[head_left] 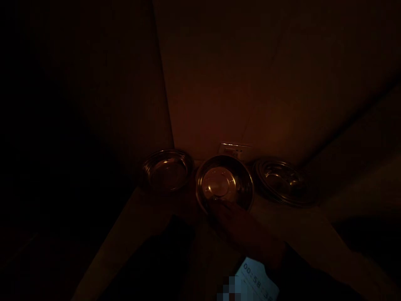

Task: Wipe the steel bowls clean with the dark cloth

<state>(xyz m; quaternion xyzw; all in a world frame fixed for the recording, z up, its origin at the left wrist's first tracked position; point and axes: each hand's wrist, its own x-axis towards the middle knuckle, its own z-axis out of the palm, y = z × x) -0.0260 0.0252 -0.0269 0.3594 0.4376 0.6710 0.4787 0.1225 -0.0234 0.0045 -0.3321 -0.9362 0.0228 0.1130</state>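
Observation:
The light is very dim. A round shiny metal bowl (219, 182) stands in the middle, its open side facing me. My right hand (233, 219) reaches over its near rim, fingers bent together against the inner near wall. Whatever lies under those fingertips is too dark to make out. My left arm, in a dark sleeve, comes in from the lower left toward the bowl's left side. My left hand (189, 209) is lost in shadow beside the bowl; its fingers cannot be made out.
Shiny metal dishes (169, 171) sit to the left. A stack of metal plates (283, 182) lies to the right. Behind the bowl, a socket plate (234, 149) is on the wall. A lit screen (258, 279) with timer digits glows below my right wrist, above the pale tabletop (119, 246).

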